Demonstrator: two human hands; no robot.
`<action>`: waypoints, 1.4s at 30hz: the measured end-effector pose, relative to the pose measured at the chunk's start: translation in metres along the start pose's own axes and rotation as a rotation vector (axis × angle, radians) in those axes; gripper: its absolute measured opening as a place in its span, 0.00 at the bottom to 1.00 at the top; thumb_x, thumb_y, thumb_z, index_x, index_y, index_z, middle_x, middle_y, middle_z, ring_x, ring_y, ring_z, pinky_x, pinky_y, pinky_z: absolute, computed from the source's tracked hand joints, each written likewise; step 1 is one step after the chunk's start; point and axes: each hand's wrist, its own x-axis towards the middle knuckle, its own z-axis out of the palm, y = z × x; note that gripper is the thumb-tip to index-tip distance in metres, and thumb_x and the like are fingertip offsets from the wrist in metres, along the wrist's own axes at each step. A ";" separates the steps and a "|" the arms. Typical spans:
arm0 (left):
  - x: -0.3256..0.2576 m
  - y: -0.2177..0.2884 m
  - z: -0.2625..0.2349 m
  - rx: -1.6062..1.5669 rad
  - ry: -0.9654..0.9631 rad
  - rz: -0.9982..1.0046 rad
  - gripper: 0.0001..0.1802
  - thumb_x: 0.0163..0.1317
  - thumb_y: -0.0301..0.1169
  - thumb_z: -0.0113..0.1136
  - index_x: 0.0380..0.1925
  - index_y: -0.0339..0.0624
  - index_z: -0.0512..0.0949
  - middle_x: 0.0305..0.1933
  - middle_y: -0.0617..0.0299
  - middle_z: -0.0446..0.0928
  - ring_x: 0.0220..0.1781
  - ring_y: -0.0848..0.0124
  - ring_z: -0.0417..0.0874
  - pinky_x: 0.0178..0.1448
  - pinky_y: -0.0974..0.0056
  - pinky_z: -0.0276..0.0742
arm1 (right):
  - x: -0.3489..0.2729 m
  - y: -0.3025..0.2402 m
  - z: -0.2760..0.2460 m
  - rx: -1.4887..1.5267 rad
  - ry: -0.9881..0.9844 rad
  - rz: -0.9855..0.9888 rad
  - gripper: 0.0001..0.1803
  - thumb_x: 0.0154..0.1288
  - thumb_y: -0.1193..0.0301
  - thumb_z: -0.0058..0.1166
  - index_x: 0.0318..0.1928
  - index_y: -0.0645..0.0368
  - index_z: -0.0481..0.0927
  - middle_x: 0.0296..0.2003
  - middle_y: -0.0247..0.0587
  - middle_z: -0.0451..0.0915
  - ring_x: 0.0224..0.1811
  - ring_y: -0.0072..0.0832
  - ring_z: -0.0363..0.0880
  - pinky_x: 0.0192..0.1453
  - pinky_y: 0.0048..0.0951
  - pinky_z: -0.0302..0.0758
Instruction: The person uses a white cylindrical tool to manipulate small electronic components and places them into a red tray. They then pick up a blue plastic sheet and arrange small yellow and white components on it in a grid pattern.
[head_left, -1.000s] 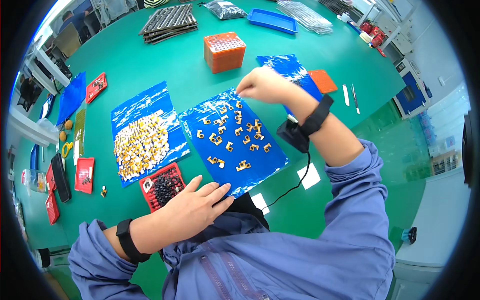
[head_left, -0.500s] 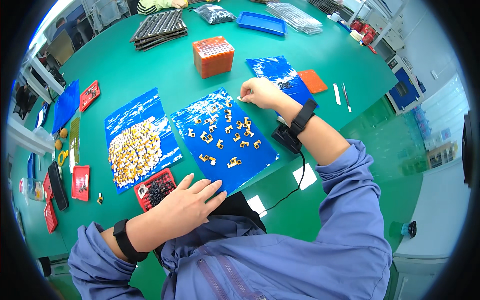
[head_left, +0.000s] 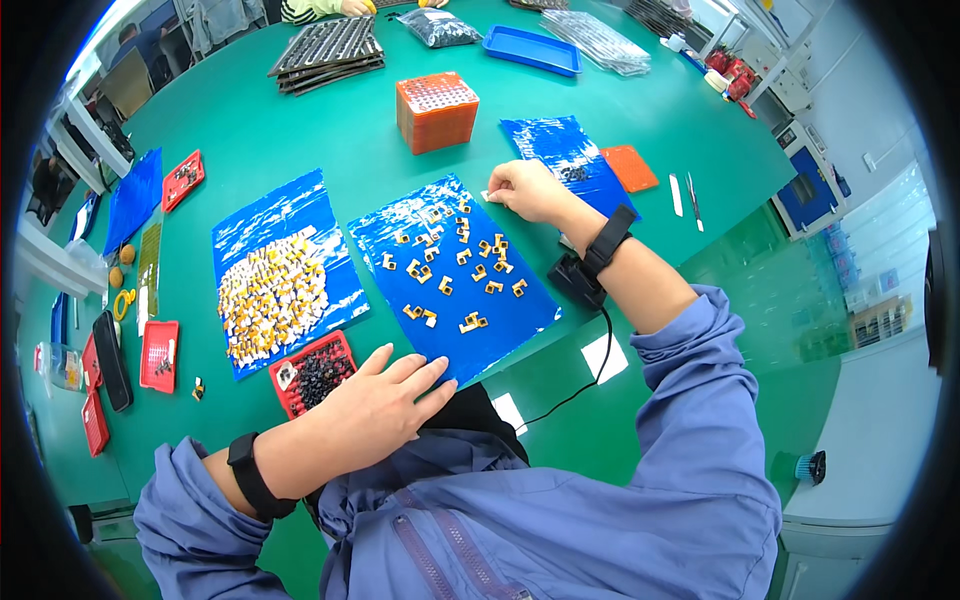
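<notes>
My right hand (head_left: pixel 530 190) is pinched at the upper right corner of the middle blue film sheet (head_left: pixel 480 350). A small whitish piece (head_left: pixel 486 196) shows at its fingertips, too small to name. My left hand (head_left: pixel 390 405) lies with fingers spread, its fingertips on the sheet's near edge. Loose gold-coloured, bracket-shaped small parts (head_left: pixel 445 286) are scattered over this sheet. Beside my left hand stands a red tray (head_left: pixel 346 345) of small black parts, partly hidden by that hand. Left of it, another blue sheet (head_left: pixel 340 220) bears a dense heap of white and gold pieces (head_left: pixel 270 300).
Beyond the sheets stands an orange stack of perforated plates (head_left: pixel 437 115). At the right are a smaller blue sheet (head_left: pixel 535 135) with dark parts, an orange plate (head_left: pixel 630 168), tweezers (head_left: pixel 694 202) and a black corded device (head_left: pixel 575 280). Another person's hands (head_left: pixel 358 7) show at the far edge.
The whole view has shifted slightly. My right hand keeps its pinch near the sheet's corner, and my left hand stays spread at the near edge.
</notes>
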 end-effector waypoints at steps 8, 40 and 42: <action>-0.003 -0.001 0.003 -0.002 0.020 -0.006 0.38 0.49 0.41 0.66 0.60 0.45 0.65 0.64 0.57 0.63 0.63 0.62 0.66 0.62 0.52 0.63 | -0.006 -0.004 0.001 -0.061 0.023 -0.045 0.06 0.52 0.74 0.59 0.31 0.62 0.81 0.28 0.48 0.81 0.31 0.38 0.80 0.37 0.35 0.75; -0.003 -0.002 0.005 0.000 -0.002 -0.011 0.37 0.51 0.41 0.65 0.61 0.45 0.64 0.66 0.57 0.62 0.65 0.62 0.64 0.64 0.51 0.61 | -0.017 -0.038 -0.020 0.005 -0.090 0.148 0.08 0.55 0.73 0.58 0.34 0.63 0.83 0.26 0.41 0.83 0.25 0.25 0.81 0.32 0.25 0.77; -0.003 -0.002 0.005 -0.004 -0.003 -0.007 0.37 0.51 0.41 0.65 0.61 0.45 0.64 0.66 0.57 0.61 0.65 0.62 0.64 0.64 0.51 0.61 | -0.018 -0.024 -0.025 -0.130 -0.022 0.070 0.08 0.54 0.72 0.59 0.35 0.62 0.82 0.28 0.41 0.83 0.29 0.28 0.81 0.36 0.27 0.77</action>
